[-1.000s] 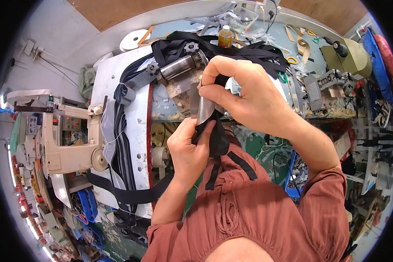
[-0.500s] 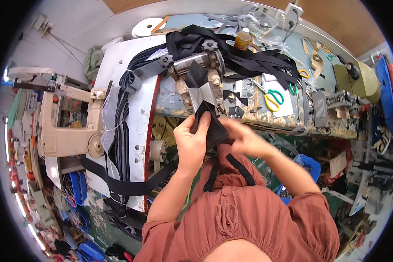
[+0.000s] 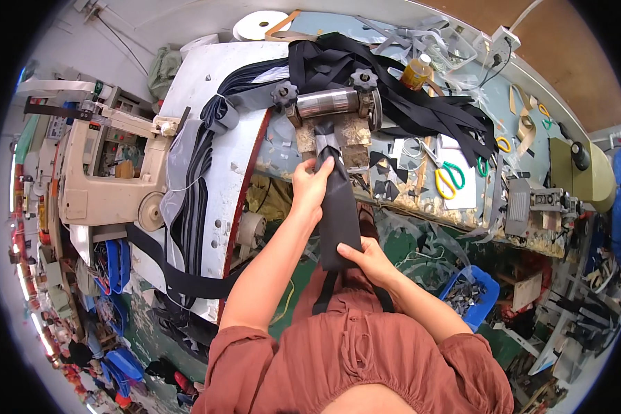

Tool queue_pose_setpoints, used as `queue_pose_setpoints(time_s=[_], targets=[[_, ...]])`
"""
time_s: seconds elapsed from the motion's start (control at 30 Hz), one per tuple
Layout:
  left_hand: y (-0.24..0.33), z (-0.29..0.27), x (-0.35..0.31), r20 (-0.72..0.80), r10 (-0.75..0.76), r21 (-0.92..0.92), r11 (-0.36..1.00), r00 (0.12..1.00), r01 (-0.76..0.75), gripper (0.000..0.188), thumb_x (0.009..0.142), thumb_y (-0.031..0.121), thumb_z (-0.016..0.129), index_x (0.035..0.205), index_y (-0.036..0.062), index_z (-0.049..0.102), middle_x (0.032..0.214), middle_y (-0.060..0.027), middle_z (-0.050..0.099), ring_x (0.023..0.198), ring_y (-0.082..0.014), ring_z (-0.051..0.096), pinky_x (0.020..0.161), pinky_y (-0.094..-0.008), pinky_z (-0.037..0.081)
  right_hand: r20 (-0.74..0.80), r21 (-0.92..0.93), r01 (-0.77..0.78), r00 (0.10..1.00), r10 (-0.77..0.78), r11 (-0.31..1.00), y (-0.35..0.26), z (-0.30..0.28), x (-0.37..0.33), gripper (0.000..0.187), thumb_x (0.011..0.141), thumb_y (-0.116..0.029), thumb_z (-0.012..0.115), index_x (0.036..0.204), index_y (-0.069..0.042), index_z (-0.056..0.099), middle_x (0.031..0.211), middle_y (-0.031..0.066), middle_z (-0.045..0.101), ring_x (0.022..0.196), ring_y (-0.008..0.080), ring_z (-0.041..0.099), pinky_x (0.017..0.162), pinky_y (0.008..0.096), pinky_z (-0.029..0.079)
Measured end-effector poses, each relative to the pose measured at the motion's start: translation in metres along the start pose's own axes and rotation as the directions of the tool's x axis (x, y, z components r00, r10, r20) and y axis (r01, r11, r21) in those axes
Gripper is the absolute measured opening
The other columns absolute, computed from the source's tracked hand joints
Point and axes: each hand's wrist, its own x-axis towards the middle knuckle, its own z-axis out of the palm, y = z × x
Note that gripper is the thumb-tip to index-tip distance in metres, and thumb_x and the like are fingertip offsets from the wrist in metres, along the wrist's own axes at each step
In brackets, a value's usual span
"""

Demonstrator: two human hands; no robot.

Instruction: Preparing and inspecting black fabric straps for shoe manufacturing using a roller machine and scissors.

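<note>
A wide black fabric strip (image 3: 339, 215) hangs stretched between my hands, from the bench edge down to my lap. My left hand (image 3: 312, 185) pinches its upper part, thumb on top, just below a silver metal piece (image 3: 326, 141) where the strip narrows. At the lower end, my right hand (image 3: 370, 260) grips the corner with its thumb on the front and the fingers behind, hidden. Beyond the metal piece stands a steel roller (image 3: 328, 103) with dark knobs at both ends, mounted on a worn base (image 3: 355, 153).
Black straps (image 3: 435, 114) lie heaped behind the roller. Scissors with yellow and green handles (image 3: 448, 179) and a bottle of yellow liquid (image 3: 417, 73) are on the bench. A beige sewing machine (image 3: 110, 176) stands at left. A blue bin (image 3: 481, 297) of scraps sits on the floor at right.
My right hand has moved down toward my lap, and the strip, bunched before, is now drawn out long and flat. A dark flap that stood up near the roller now lies lower.
</note>
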Motion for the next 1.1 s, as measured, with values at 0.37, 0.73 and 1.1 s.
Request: queue_pose_setpoints(time_s=[0.37,0.73,1.1], targets=[[-0.005,-0.018,0.007,0.296,-0.288,-0.092,0.940,0.911,0.327,0.035,0.080,0.024,0.071,0.100,-0.0016,0.058,0.089,-0.0101,0.064,0.073,-0.0189,0.064,0.065,-0.0342,0.053,-0.006,0.082,-0.041,0.999,0.042,0.996,-0.016,-0.008,0.016,0.028,0.087,-0.023,0.065,0.101,0.001,0.062,0.095,0.0036,0.065,0.083,0.0076,0.059,0.077,0.0239,0.048],[-0.040,-0.054,-0.069,0.462,-0.384,-0.032,0.893,0.799,0.448,0.028,0.081,0.012,0.069,0.105,-0.0001,0.060,0.097,-0.0072,0.064,0.088,-0.0165,0.062,0.079,-0.0303,0.050,0.056,-0.351,-0.017,0.998,0.039,0.936,-0.050,-0.051,0.009,0.058,0.091,-0.041,0.052,0.128,0.003,0.045,0.120,0.0163,0.056,0.111,0.0217,0.054,0.094,0.0322,0.042],[-0.047,-0.054,-0.127,0.400,-0.418,-0.030,0.884,0.816,0.467,0.040,0.075,0.008,0.075,0.107,-0.0008,0.054,0.097,-0.0060,0.060,0.089,-0.0148,0.060,0.080,-0.0292,0.050,0.207,0.382,-0.310,0.947,0.246,0.871,-0.066,0.012,0.075,0.052,0.079,-0.035,0.071,0.115,-0.003,0.052,0.093,0.0116,0.063,0.085,0.0233,0.065,0.076,0.0356,0.054]])
